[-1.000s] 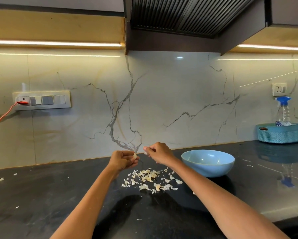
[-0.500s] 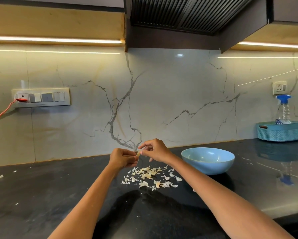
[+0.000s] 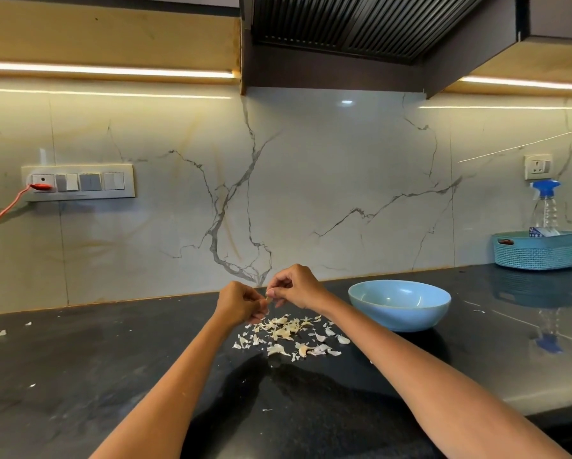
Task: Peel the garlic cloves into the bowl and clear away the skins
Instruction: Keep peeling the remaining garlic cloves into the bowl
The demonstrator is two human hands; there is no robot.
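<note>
Black stone counter [image 3: 79, 376] is carrying the work — both forearms are reaching forward over it, wrists raised, the hands meeting above a scatter of garlic skins [image 3: 287, 336]. The left hand [image 3: 239, 303] is curling its fingers round a small garlic clove [image 3: 269, 298] (mostly hidden), while the right hand [image 3: 294, 288] is pinching at its tip. Just right of the skins, a blue bowl [image 3: 399, 306] is sitting on the counter.
</note>
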